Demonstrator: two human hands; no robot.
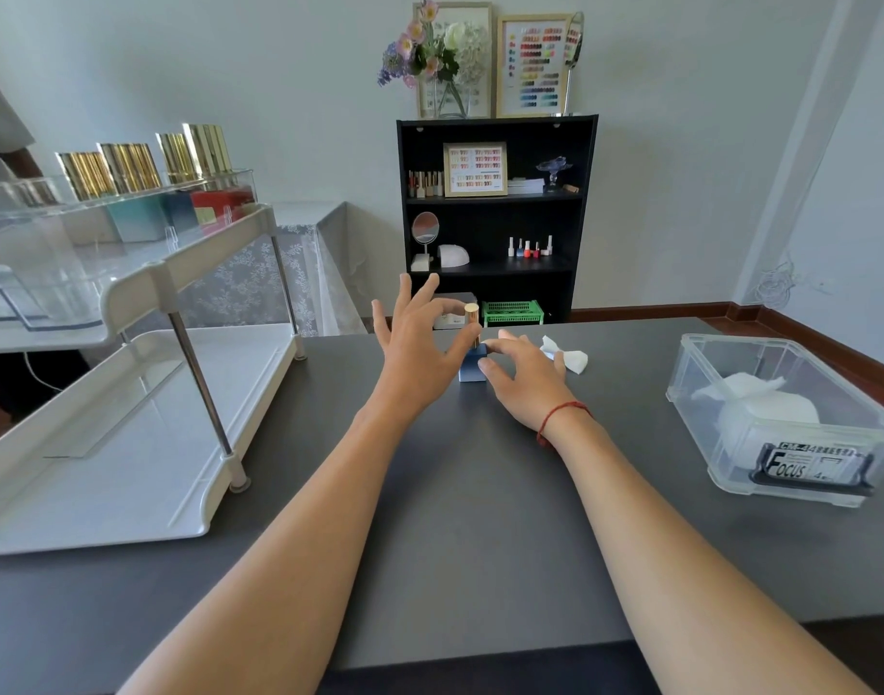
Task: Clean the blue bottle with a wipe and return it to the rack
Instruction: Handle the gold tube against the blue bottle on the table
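While both forearms reach out over the dark table (429, 544), the bottle (473, 366) stands upright near the far edge, about mid-width, between the two hands. Bottle: blue square body, gold cap on top. Left hand (414, 353) just left of it, fingers spread wide and pointing up and away; thumb lies against or just beside the cap's lower part, contact not certain. Not gripping anything. Right hand (522, 376) just right of the bottle, palm down, fingers loosely curled and apart, fingertips at the body's upper right corner; whether they touch it I cannot tell. Red cord (560, 418) round the right wrist. Used wipe (565, 356), crumpled white, lies on the table just beyond the right hand, close to the far edge. Clear box (781, 418) at the table's right edge, white wipes inside, label on its near wall. Rack (129, 393) at the left edge: white, two tiers, lower tier bare. Upper tier carries a clear tray (43, 253) with a row of gold-capped bottles (144, 168) along its back. Beyond the table, a black shelf (495, 213) against the wall with small polish bottles and colour charts; flowers (429, 52) on top.
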